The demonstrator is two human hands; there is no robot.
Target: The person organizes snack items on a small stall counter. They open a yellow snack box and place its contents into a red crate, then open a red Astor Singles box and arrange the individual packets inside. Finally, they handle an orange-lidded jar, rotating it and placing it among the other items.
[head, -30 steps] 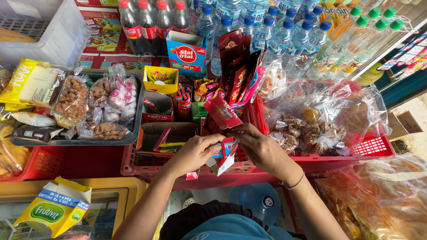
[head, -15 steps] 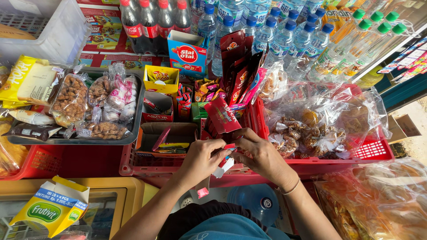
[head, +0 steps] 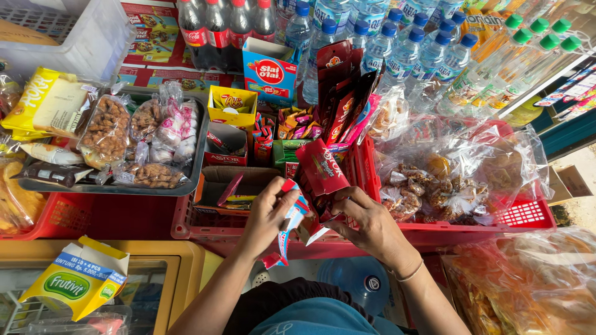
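**Bare forearms, one thin wristband, dark and blue clothing**

Two bare forearms reach up from the bottom edge, with no sleeves showing on either. The left hand [head: 268, 208] wears no rings or bands. The right hand [head: 366, 224] has a thin, pale band [head: 410, 273] looped around its wrist. Below the arms, a black garment [head: 273, 304] sits above a light blue fabric [head: 323, 319] with a faint pale marking.

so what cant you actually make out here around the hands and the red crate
- Head view: how many sachets are in the strip; the left hand covers part of it.
- Head view: the dark red packet is folded, and its lower end sits behind the right hand.
- Head view: snacks in the clear bags; crinkled plastic and glare blur them.
- Head view: the bottles are cut off by the top edge.
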